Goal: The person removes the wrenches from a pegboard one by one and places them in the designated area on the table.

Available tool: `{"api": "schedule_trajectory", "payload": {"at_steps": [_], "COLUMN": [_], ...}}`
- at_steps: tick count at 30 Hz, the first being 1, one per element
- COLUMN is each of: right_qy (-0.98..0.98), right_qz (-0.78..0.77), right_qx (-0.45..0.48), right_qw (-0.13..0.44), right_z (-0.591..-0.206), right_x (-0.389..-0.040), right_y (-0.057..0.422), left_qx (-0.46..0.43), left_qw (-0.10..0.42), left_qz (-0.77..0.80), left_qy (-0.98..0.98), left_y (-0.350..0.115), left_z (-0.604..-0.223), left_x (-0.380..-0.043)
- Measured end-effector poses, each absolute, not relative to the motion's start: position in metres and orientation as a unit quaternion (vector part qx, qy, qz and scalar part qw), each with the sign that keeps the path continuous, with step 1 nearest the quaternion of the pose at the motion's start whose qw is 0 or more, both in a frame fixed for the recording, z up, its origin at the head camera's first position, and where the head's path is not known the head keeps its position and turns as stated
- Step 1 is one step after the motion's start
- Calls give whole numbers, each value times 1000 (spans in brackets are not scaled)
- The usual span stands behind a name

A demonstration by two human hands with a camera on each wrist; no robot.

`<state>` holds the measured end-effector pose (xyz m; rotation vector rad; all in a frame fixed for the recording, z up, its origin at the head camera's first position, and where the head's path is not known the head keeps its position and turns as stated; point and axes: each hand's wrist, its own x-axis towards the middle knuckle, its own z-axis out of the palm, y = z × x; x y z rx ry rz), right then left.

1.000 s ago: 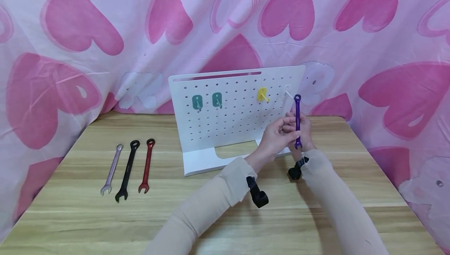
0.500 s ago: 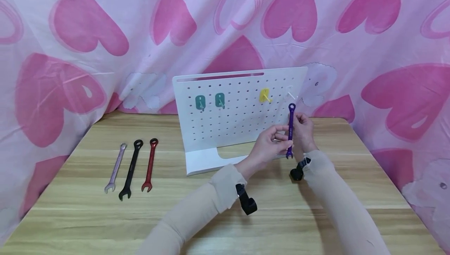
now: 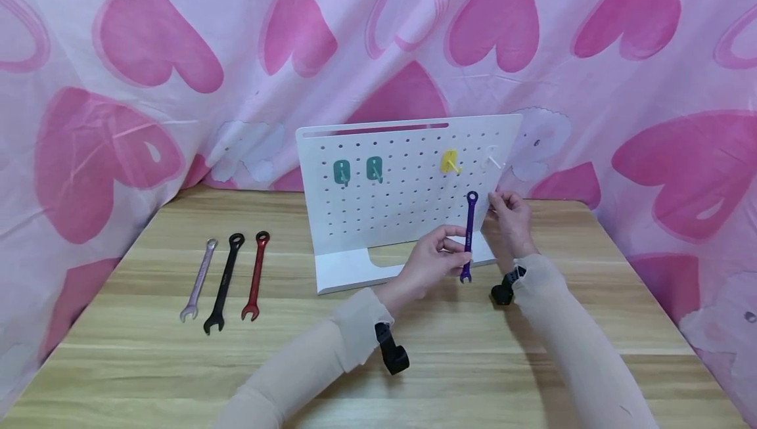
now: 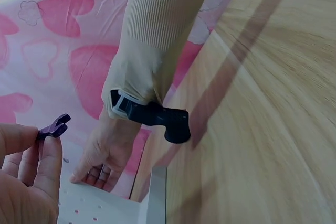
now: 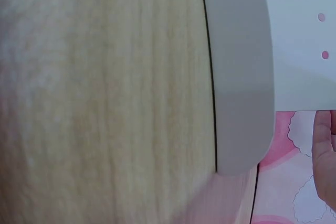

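Observation:
My left hand [image 3: 428,259] pinches a purple combination wrench [image 3: 470,238] between thumb and fingers. Its ring end points up and its open end down, in front of the white pegboard [image 3: 345,263]. The left wrist view shows the wrench's open end [image 4: 54,128] sticking out past the fingertips. At the board's right edge, my right hand [image 3: 513,222] holds on with thumb and fingertips, the fingers partly hidden. Above the wrench, a clear hook [image 3: 493,159] sits on the board beside a yellow hook [image 3: 449,161].
Two green hooks [image 3: 342,172] are on the board's left half. On the wooden table [image 3: 148,363] to the left lie a light purple wrench [image 3: 199,280], a black wrench [image 3: 225,284] and a red wrench [image 3: 256,276]. A heart-patterned curtain [image 3: 248,15] hangs behind.
My left hand has drawn the purple wrench down and left, away from the clear hook. My right hand stays by the board's right edge and is no longer behind the wrench. The view shifted slightly.

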<state>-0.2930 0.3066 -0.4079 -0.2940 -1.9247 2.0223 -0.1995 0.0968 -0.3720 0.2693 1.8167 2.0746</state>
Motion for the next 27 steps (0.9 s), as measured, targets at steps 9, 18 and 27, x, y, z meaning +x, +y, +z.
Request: {"api": "schedule_trajectory", "payload": {"at_steps": [9, 18, 27], "right_qy": [-672, -667, -646], "right_qz": [718, 723, 739], "right_qx": [-98, -93, -101], "right_qw": [153, 154, 165], "right_z": [-406, -409, -411], "right_x": [-290, -291, -295], "right_y": [308, 309, 309], "left_qx": [89, 113, 110], "left_qw": [186, 173, 166], "left_qz": [730, 723, 733], "left_qy": [652, 659, 651], "left_y": [74, 47, 19], "left_z": [-379, -391, -399], "left_x": [-195, -190, -183]}}
